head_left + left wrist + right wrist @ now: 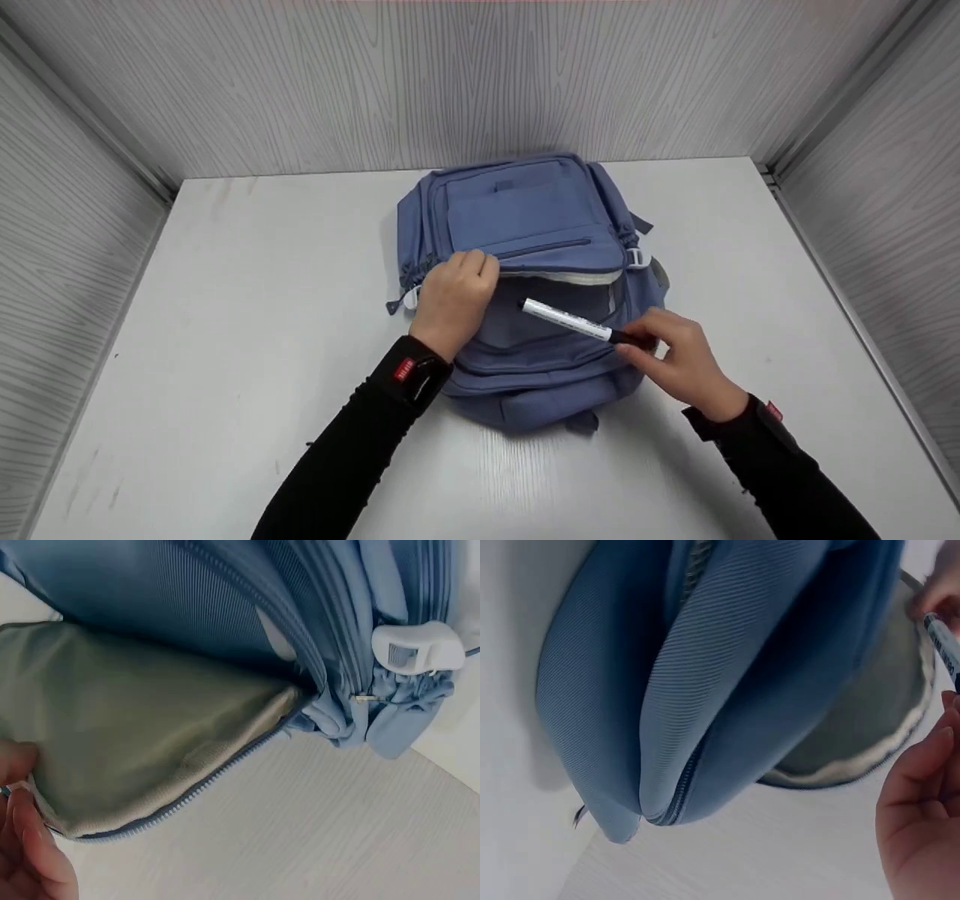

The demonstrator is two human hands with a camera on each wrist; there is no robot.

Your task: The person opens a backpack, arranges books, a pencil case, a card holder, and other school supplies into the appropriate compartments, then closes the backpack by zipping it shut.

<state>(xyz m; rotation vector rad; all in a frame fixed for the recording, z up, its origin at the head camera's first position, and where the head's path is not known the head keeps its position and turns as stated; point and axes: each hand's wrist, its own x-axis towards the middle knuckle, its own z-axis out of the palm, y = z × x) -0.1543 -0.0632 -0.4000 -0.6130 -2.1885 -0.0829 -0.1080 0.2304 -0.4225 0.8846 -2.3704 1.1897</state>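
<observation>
A blue backpack (525, 202) lies on the white table with its front pocket unzipped. My left hand (456, 296) grips the edge of the pocket flap and holds it up. In the left wrist view, thumb and fingers pinch a corner of the flap (150, 735), whose pale lining and zipper teeth show. My right hand (679, 360) pinches a white marker (568, 320) by its black end. The marker points left, over the pocket opening in the head view. In the right wrist view, the marker (945, 652) shows only partly at the right edge.
White plastic buckles (637, 259) sit at the backpack's sides. The white table (262, 300) stretches out around the bag. A grey wood-grain wall (465, 82) rises behind it, with more panels at left and right.
</observation>
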